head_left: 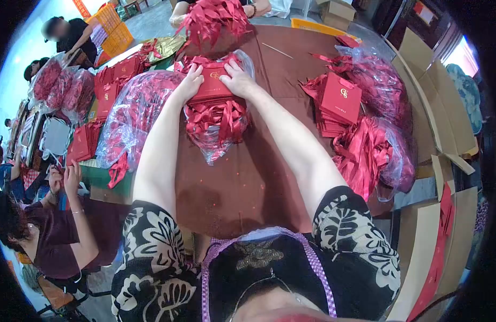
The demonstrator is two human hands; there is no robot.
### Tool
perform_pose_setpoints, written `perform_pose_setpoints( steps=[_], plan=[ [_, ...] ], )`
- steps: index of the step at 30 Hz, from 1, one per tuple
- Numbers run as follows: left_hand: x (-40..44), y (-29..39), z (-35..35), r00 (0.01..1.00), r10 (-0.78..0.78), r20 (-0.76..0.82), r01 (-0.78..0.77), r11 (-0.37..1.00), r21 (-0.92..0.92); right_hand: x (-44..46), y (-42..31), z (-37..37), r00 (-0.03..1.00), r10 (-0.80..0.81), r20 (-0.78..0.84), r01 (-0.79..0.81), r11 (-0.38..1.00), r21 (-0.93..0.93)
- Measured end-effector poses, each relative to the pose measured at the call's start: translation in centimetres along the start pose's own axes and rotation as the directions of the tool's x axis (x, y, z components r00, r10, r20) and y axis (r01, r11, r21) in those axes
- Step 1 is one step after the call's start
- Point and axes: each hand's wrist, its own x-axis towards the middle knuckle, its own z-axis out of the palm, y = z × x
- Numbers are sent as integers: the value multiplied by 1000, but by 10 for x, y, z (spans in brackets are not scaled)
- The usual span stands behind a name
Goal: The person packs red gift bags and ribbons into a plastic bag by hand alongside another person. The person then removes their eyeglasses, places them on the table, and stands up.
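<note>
Straight ahead of me on the table lies a stack of red paper gift bags (209,86) with a gold logo on top. My left hand (191,81) holds the stack's left side, and my right hand (238,80) holds its right side, thumbs pressing on the top bag. Red ribbon handles (218,121) spill from the near end of the stack over clear plastic wrap (211,154). Part of the stack's sides is hidden by my hands.
A second stack of red bags (340,102) sits to the right beside plastic-wrapped bundles (379,86). On the left stands a large wrapped bundle (135,107). Open cardboard boxes (441,107) flank the right edge. Across the brown table (221,198) a person handles red ribbons (213,19); others work at left.
</note>
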Motion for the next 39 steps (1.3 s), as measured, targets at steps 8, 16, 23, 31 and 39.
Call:
perform_pose_setpoints(
  steps=[8,16,23,31,39],
  plan=[
    [-18,18,-1,979,-178,-97,159,971,-178,8,36,23,905,-346,-249,296,930,-217],
    [-24,-19,2,958,-224,-181,124,888,-442,87,-6,-69,126,-573,810,152,818,555],
    [-43,-56,-12,970,-210,-121,124,859,-496,59,42,23,893,-356,274,-188,258,948],
    [-40,71,-99,783,99,-614,-123,992,3,25,35,30,972,-196,127,-20,471,882],
    [40,92,-62,891,136,434,-408,658,632,29,57,33,957,-284,-59,281,855,436]
  ],
)
